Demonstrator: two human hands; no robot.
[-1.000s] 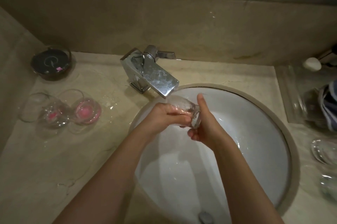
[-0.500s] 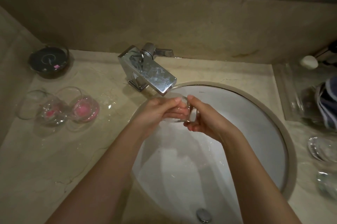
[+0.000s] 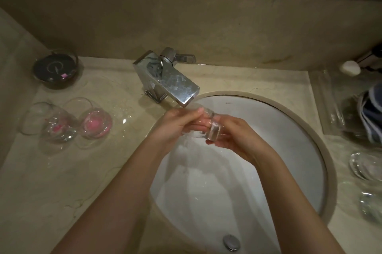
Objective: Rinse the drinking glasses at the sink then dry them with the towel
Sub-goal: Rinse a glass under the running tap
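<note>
Readable marks: 1 emblem, 1 illegible stamp

The dark round dish (image 3: 55,68) at the back left of the worktop (image 3: 62,171) bears a pale, looping monogram that reads like a cursive letter "C" or "G"; which of the 2 cannot be told. On the white sink (image 3: 289,129), just inside its back rim, sits a small grey maker's stamp, too small and blurred to read. No other words or numbers can be made out.
</note>
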